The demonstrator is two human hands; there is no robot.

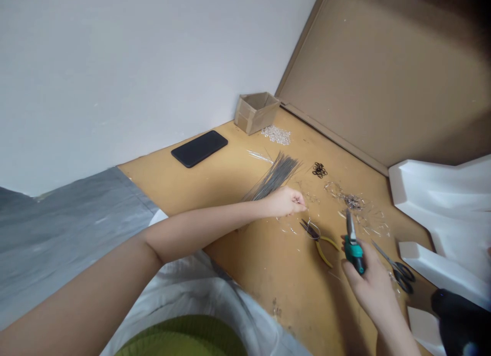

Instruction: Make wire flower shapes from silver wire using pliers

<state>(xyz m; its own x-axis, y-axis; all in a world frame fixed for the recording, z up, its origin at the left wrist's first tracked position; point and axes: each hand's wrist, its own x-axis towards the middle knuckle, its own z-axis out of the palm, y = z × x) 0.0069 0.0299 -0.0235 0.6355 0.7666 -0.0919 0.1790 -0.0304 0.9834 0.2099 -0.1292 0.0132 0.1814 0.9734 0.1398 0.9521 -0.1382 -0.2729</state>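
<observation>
My left hand [287,201] reaches across the table with thumb and fingertips pinched on a thin wire. Just below the fingertips a fine wire loop [313,229] shows; whether it joins the pinched wire is hard to see. My right hand [370,274] grips green-handled pliers [353,248], their metal jaws pointing away from me. Between the hands lie yellow-handled pliers [325,247] with dark jaws. Behind my left hand is a bundle of straight grey wires [274,177]. A loose pile of bent wire pieces [355,201] lies beyond the green pliers.
Black-handled scissors [401,274] lie right of my right hand. Farther back are small black rings [319,170], a heap of clear bits [276,135], an open cardboard box [253,115] and a dark phone [199,148]. White foam pieces [441,207] line the right side.
</observation>
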